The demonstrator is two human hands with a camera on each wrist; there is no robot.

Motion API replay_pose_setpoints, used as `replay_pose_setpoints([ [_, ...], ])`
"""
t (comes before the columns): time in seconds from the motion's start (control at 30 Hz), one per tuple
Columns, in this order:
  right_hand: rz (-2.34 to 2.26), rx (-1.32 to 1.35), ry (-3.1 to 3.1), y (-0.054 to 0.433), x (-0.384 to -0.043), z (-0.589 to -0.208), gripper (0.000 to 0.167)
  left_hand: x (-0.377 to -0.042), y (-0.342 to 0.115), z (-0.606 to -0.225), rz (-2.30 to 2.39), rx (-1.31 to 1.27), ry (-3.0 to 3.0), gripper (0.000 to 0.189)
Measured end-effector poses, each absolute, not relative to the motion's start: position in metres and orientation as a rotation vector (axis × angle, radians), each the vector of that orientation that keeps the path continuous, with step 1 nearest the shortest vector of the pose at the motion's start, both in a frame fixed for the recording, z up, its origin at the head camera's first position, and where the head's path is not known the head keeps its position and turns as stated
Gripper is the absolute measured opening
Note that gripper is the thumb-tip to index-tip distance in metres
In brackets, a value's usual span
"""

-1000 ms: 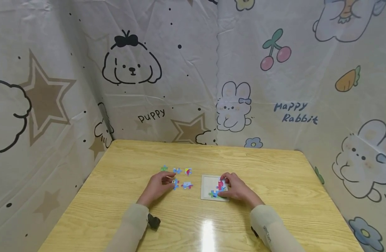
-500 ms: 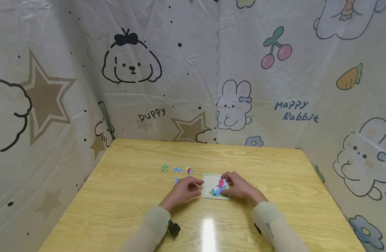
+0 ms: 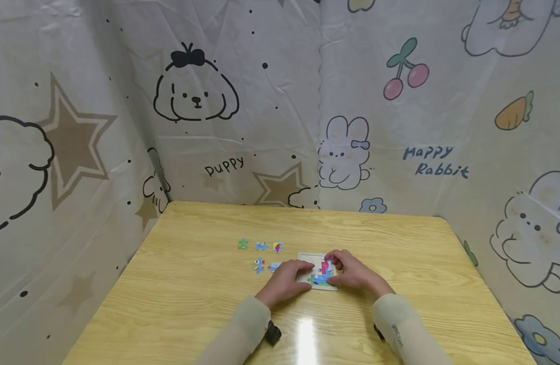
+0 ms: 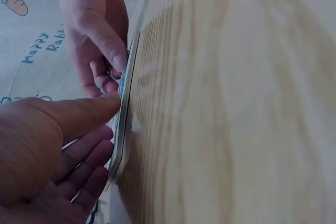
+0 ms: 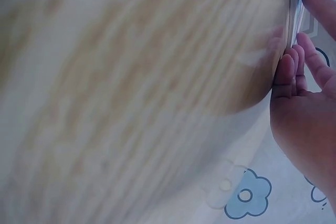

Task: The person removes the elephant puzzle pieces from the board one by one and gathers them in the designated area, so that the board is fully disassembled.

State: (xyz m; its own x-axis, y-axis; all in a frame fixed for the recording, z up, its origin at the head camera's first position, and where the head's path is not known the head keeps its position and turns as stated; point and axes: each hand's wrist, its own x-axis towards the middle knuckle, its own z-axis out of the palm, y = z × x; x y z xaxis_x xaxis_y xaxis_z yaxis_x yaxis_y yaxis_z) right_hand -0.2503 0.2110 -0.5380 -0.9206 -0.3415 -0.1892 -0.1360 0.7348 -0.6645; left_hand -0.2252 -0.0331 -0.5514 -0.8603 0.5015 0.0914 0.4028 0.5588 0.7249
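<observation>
A pale square puzzle tray (image 3: 310, 256) lies on the table, with fitted jigsaw pieces (image 3: 322, 278) in blue, green and red along its right and near sides. My right hand (image 3: 356, 275) holds the tray's right side, its thumb low by the near corner and its index finger higher up. At the left side my left hand (image 3: 283, 282) reaches over the tray with thumb and fingers spread apart. In the left wrist view the left thumb (image 4: 86, 115) is straight and meets the tray's edge, and no loose piece shows in that hand.
Left of the tray lie several loose jigsaw pieces: a green one (image 3: 243, 244), a blue one (image 3: 261, 246), a red-and-yellow one (image 3: 277, 247) and a blue bird-like one (image 3: 259, 264). Another blue piece (image 3: 274, 266) is partly covered by the left hand. Printed cloth (image 3: 280, 111) hangs behind the wooden table (image 3: 207, 223).
My left hand has moved right, from the loose pieces to the tray's left side, and the loose pieces stay on the table. My right hand stays at the tray.
</observation>
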Motion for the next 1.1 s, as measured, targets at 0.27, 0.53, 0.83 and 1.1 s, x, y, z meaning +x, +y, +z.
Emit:
replay_pose_setpoints([
  [0.27,-1.003,-0.386,2.639,0.212,-0.249,-0.537,0.052,-0.225,-0.025,-0.553,1.212,0.77,2.643,0.036],
  [0.53,-1.011,-0.39,2.637,0.213,-0.25,-0.54,0.052,-0.228,-0.023,-0.555,1.268,0.732,2.631,0.036],
  [0.83,-1.011,-0.4,2.641,0.212,-0.251,-0.54,0.051,-0.23,-0.021,-0.553,1.346,0.674,2.582,0.041],
  [1.1,-1.006,-0.385,2.648,0.211,-0.251,-0.539,0.05,-0.233,-0.02,-0.552,1.327,0.677,2.587,0.038],
])
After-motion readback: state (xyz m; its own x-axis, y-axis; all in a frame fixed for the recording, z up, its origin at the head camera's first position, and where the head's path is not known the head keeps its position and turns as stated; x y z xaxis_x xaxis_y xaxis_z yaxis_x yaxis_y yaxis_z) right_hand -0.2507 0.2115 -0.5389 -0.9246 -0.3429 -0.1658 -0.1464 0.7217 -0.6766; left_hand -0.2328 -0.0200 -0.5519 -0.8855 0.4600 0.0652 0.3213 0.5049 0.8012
